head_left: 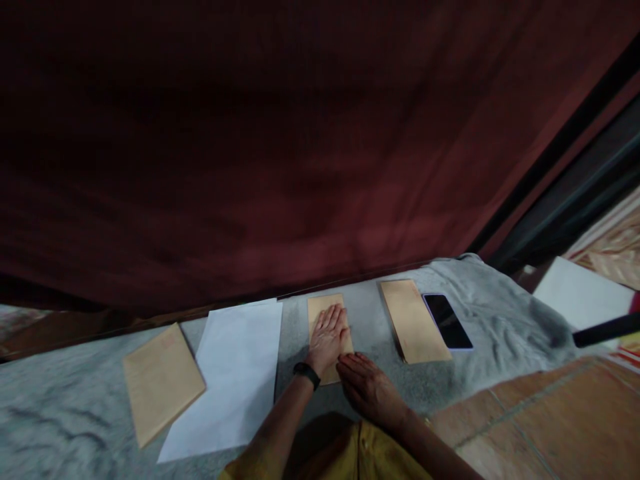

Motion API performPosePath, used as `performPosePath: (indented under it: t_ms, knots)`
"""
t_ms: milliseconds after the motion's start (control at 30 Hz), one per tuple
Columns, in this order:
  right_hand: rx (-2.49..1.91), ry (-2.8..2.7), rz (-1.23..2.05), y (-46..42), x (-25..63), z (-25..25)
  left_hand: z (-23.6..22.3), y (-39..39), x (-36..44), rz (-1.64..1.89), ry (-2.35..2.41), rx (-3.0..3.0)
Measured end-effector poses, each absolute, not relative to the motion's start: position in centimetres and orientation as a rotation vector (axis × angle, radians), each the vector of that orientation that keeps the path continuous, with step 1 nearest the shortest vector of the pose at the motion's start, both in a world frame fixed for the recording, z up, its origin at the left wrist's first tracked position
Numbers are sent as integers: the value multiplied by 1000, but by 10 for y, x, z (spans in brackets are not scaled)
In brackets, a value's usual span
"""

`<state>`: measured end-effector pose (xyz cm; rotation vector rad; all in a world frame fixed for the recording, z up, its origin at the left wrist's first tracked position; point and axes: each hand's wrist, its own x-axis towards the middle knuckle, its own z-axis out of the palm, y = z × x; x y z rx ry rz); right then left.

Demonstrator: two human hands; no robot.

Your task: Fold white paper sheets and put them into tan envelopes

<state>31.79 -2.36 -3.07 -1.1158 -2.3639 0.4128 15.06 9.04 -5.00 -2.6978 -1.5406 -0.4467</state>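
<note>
A brown paper envelope (324, 302) lies flat on the grey cloth in front of me. My left hand (329, 335), with a dark band on its wrist, rests palm down on it with fingers stretched out, covering its middle. Beside its lower right edge is my right hand (371, 392), palm down, its fingers extended and the tips touching that edge. A pile of brown envelopes (415, 323) sits to the right of both hands. To the left are white paper sheets (230, 380), and another brown envelope (161, 383) partly overlaps their left side.
A phone (447, 322) with a dark screen lies against the right-hand pile. The grey cloth (505, 320) is wrinkled at its right end. A dark red curtain (310, 167) hangs behind. Tiled floor (550, 420) and a white panel (583, 297) show at the right.
</note>
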Motion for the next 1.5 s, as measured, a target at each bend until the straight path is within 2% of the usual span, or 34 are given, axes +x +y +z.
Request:
performPosePath:
  t_ms: [567,867,1500]
  knots:
    - [-1118,-2343,427,-21,316,-27,-57,78,129,-432,-1430,-2724]
    - [-1136,-2348,469,-23,317,-25,-58,58,120,-421,-1522,-2659]
    - [-1142,-2347,464,-22,317,-26,-48,88,142,-374,-1569,-2721]
